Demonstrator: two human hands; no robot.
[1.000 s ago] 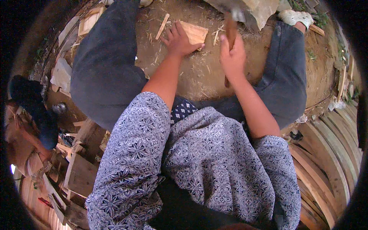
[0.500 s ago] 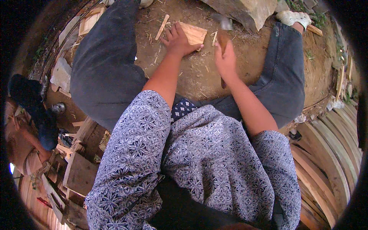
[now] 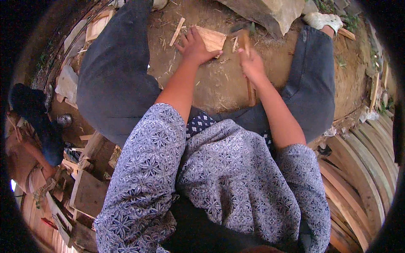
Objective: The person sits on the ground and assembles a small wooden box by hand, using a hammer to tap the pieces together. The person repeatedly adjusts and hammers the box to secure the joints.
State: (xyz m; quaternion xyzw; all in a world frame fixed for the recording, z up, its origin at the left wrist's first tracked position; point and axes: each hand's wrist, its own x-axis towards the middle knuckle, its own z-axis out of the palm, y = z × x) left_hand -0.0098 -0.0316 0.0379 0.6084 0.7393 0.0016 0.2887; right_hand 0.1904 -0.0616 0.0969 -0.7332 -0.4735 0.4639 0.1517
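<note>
Between my legs a small pale wooden piece [image 3: 213,39] with slanted sides lies on the dirt ground. My left hand [image 3: 195,47] grips its left and near edges, thumb along the near side, fingers at the far left. To the right of it, my right hand [image 3: 253,66] is closed round the wooden handle [image 3: 249,90] of a hammer. The hammer's dark metal head [image 3: 239,28] is smeared by motion, just right of the wooden piece's far corner. Whether the head touches anything I cannot tell.
A thin wood strip [image 3: 177,31] and scattered shavings lie left of the piece. A large rock [image 3: 265,16] stands beyond the hammer. Long curved planks [image 3: 358,168] are stacked at right. Another person [image 3: 36,126] sits at far left near wooden frames [image 3: 88,192].
My right hand has shifted slightly right and the hammer has swung, its head now lower and farther left. The left hand and wooden piece have barely moved.
</note>
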